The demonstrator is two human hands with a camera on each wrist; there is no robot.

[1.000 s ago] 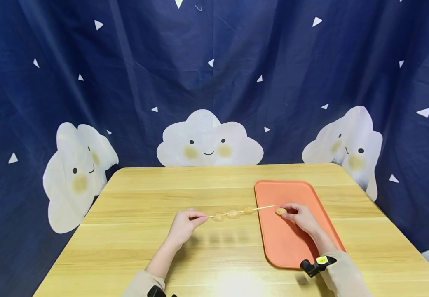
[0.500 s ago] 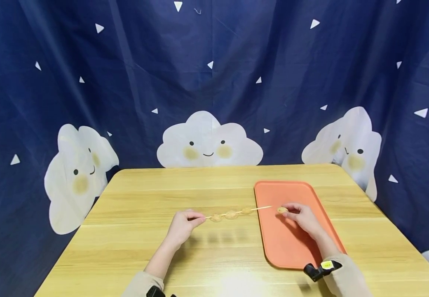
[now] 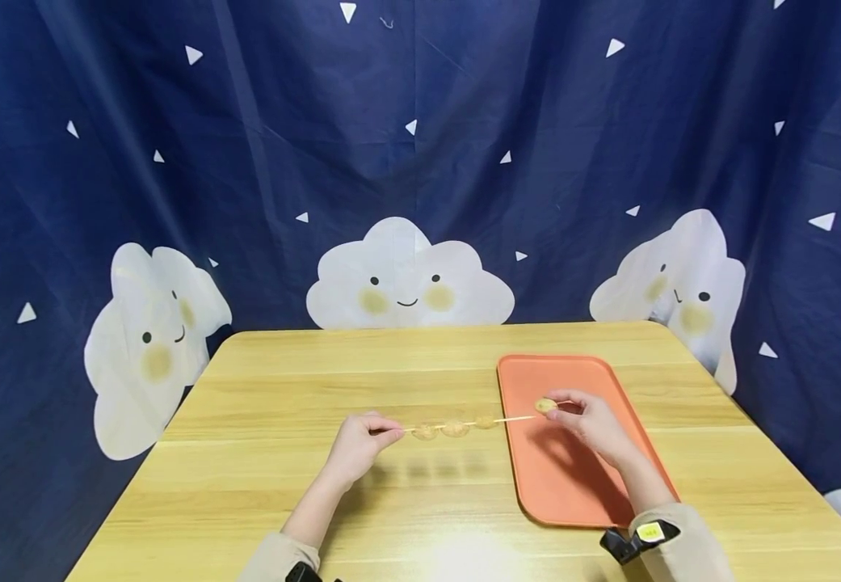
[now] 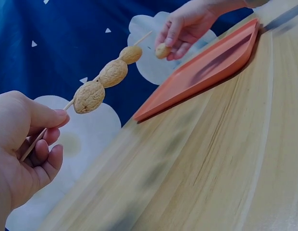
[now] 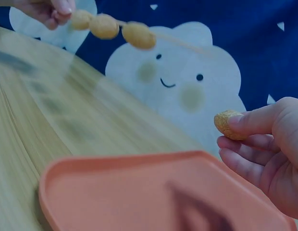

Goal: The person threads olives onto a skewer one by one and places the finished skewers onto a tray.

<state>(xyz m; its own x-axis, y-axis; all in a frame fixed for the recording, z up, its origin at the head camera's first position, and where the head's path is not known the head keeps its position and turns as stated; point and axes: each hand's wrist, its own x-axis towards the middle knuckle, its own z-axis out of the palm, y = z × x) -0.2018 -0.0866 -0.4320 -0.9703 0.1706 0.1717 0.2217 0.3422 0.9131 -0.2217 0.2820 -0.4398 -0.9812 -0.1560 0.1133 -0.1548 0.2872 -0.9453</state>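
Note:
My left hand (image 3: 362, 446) pinches the blunt end of a thin wooden skewer (image 3: 516, 419) between thumb and fingers. Threaded along it are three tan, wrinkled, oval food balls (image 4: 114, 73), spaced close together, and the bare pointed tip sticks out to the right. A similar loose ball (image 5: 227, 125) sits between the thumb and fingertips of my right hand (image 3: 596, 430). In the head view the skewer's tip points at this ball, just below its near edge. Both hands are raised, casting shadows beneath them.
Under my right hand lies an orange rectangular tray (image 3: 558, 489) with a low rim, on a light wooden table (image 3: 391, 517). A dark blue curtain (image 3: 420, 178) with white clouds hangs behind the table's far edge. A black camera (image 3: 634, 541) is strapped to the right wrist.
The skewer's tip has dipped from an upward slant to nearly level. My right hand has lifted the loose ball slightly and turned it; both hands keep their hold.

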